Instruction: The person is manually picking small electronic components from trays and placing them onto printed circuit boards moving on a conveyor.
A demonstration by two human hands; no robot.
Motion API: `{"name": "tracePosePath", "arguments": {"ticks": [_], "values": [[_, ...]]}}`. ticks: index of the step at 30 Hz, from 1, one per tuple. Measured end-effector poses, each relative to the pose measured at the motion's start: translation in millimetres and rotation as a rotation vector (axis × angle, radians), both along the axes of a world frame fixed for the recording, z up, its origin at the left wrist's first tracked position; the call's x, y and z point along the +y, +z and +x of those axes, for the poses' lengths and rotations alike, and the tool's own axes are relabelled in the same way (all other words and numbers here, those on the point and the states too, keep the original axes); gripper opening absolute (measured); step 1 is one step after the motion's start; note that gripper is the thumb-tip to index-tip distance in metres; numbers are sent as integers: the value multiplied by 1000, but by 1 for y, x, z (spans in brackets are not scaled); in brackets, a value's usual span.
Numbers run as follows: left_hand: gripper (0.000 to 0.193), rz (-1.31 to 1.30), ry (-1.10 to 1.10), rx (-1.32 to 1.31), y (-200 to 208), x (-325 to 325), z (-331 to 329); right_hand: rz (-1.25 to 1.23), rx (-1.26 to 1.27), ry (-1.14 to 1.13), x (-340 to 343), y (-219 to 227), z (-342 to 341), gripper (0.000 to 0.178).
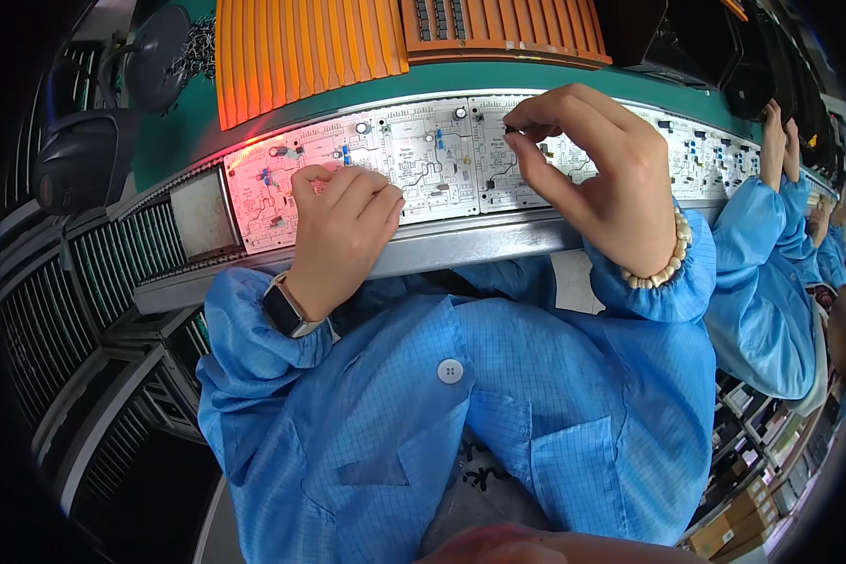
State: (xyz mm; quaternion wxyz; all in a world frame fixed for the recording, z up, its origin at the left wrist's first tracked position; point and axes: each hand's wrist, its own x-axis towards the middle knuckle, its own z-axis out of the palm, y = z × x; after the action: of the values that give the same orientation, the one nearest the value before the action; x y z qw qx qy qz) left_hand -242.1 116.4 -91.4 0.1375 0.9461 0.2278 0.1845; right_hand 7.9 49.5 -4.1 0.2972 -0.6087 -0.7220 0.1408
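A row of white circuit boards (452, 155) lies along a metal rail (470, 242) in front of me. Small blue, black and round capped components stand on them. My left hand (343, 218) rests over the leftmost board, its fingers curled down to the surface; whatever lies beneath the fingertips is hidden. Over the board to its right, my right hand (611, 160) is raised with thumb and index finger brought together. Between those fingertips shows a small dark electronic component (510, 130). Red light tints the left end of the row.
Behind the boards, an orange ribbed tray (310, 52) and a brown slotted tray (508, 33) holding black parts stand on a green mat (183, 141). Dark pins fill a round dish (155, 58) at far left. Slotted racks (42, 329) stand left. Co-workers' hands (773, 150) are at the right.
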Motion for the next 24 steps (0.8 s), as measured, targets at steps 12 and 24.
{"name": "tracePosePath", "arguments": {"ticks": [12, 24], "values": [[38, 191, -151, 199, 4, -18, -3, -79, 39, 39, -7, -23, -9, 16], [93, 290, -212, 500, 12, -34, 0, -201, -45, -153, -1, -67, -35, 18]]}}
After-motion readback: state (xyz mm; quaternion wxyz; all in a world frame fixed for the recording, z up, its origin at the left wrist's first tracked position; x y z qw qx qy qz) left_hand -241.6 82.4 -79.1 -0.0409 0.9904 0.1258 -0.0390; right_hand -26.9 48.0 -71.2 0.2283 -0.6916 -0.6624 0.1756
